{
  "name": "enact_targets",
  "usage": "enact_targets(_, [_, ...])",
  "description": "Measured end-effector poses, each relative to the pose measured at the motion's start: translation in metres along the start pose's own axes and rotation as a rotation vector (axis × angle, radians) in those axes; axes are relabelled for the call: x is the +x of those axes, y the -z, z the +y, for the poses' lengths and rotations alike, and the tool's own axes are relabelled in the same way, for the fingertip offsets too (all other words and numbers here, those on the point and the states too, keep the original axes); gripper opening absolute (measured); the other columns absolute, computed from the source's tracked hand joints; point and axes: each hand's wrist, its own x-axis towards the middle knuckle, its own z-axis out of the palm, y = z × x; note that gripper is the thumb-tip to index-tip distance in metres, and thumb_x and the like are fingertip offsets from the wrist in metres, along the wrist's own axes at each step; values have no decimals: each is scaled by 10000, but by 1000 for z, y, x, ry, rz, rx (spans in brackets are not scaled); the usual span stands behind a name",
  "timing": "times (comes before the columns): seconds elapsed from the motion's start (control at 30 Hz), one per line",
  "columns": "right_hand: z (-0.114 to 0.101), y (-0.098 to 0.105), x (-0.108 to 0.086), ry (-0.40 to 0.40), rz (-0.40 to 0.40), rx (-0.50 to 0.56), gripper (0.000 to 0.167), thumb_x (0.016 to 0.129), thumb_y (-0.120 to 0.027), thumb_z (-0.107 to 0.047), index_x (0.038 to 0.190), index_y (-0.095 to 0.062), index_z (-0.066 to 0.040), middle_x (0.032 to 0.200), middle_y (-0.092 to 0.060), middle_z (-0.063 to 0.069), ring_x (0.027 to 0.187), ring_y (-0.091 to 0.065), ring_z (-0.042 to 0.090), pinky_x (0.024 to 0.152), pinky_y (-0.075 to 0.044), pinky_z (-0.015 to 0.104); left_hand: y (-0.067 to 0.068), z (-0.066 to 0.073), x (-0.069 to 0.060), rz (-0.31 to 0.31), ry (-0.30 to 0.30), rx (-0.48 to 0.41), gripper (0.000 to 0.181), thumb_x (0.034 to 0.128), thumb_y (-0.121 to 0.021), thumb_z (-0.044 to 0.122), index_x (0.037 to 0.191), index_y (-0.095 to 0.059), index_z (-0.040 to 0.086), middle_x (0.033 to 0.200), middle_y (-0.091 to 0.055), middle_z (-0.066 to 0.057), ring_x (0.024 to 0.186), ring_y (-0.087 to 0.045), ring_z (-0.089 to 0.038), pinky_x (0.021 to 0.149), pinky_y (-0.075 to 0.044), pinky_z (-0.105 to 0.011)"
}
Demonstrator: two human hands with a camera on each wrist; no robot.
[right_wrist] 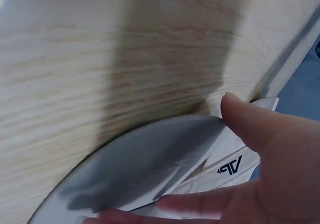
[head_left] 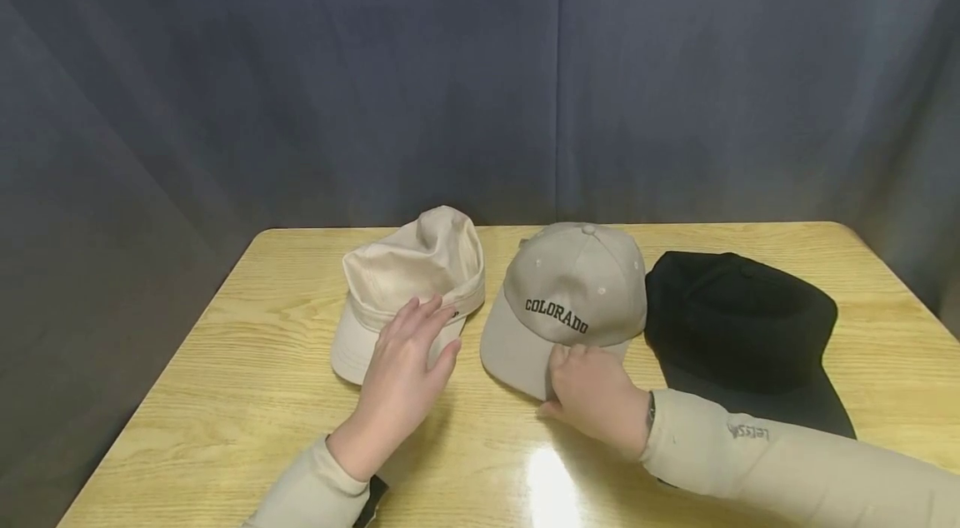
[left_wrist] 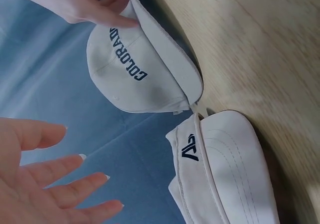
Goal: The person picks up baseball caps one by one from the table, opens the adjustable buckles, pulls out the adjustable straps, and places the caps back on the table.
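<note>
My left grip (head_left: 405,366) hung spread, my right grip (head_left: 596,391) pinched the COLORADO cap (head_left: 581,274), and veering toward the counter's right edge (head_left: 892,286) risked shoving the black cap (head_left: 742,320).

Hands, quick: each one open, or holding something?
Left hand: open, holding nothing.
Right hand: holding the COLORADO cap by its brim.

Right hand (head_left: 597,395) grips the COLORADO cap (head_left: 573,278) by its brim (head_left: 513,351), left hand (head_left: 405,370) near a cream cap (head_left: 408,266).
</note>
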Motion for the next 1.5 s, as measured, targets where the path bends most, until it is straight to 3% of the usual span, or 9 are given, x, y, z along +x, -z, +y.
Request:
enact_targets(0.13, [0,-2,0,27,-6,-24,619,712,-811,-480,869,-550,58,635,-535,107,595,-589,246,521,-513,369,-2,0,-1,3,4,2,343,877,-684,62,1195,-633,-57,1296,-573,-228,1266,-446,-454,1038,-334,-574])
enact_targets(0.27, [3,-3,-1,73,8,20,553,788,-768,-342,1013,-593,131,615,-555,109,568,-594,235,499,-511,344,-3,1,-1,2,8,-6,359,879,-683,70,1205,-622,-68,1290,-574,-234,1268,-444,-453,1048,-326,-565])
enact_targets(0.47, [7,-3,-3,149,152,9,443,780,-691,-198,1028,-605,158,480,-441,-9,396,-459,104,352,-396,253,-3,0,-1,1,9,-6,383,877,-684,69,1224,-608,-74,1285,-574,-241,1263,-448,-456,1054,-324,-560])
enact_targets(0.57, [10,2,-6,154,172,31,404,761,-682,-163,999,-576,145,471,-375,-48,370,-381,60,332,-352,237,-4,0,-1,-3,13,-9,389,881,-681,72,1231,-602,-77,1290,-570,-244,1265,-446,-457,1059,-320,-560])
enact_targets(0.77, [20,14,-13,66,134,177,259,771,-684,-74,847,-449,5,508,-341,-57,372,-372,63,327,-325,230,-5,0,-2,-7,13,-10,371,889,-675,83,1216,-607,-79,1288,-573,-240,1262,-448,-458,1065,-316,-554])
enact_targets(1.0, [34,22,-21,24,238,173,243,798,-666,32,869,-434,12,465,-320,-57,322,-340,47,307,-278,200,-7,2,-1,-28,13,-16,353,900,-664,93,1205,-610,-75,1283,-575,-240,1266,-443,-458,1070,-309,-552])
enact_targets(1.17, [45,37,-27,-76,161,302,150,905,-546,45,1020,-450,37,498,-353,-38,359,-358,67,323,-295,229,-7,2,-2,-45,22,-18,355,906,-656,97,1213,-607,-73,1287,-571,-238,1269,-441,-456,1071,-308,-553])
enact_targets(1.33, [61,56,-32,-242,36,497,257,1001,-432,-26,1235,-412,80,620,-484,41,441,-422,118,383,-340,277,-8,2,-3,-50,20,-19,359,905,-659,97,1217,-605,-72,1287,-573,-233,1270,-442,-454,1071,-309,-552])
enact_targets(1.5, [74,67,-34,-301,27,623,306,1023,-380,-38,1301,-378,90,965,-622,309,675,-621,231,451,-398,296,-8,1,-2,-49,16,-25,362,901,-662,86,1220,-602,-74,1284,-575,-228,1266,-442,-465,1064,-314,-564])
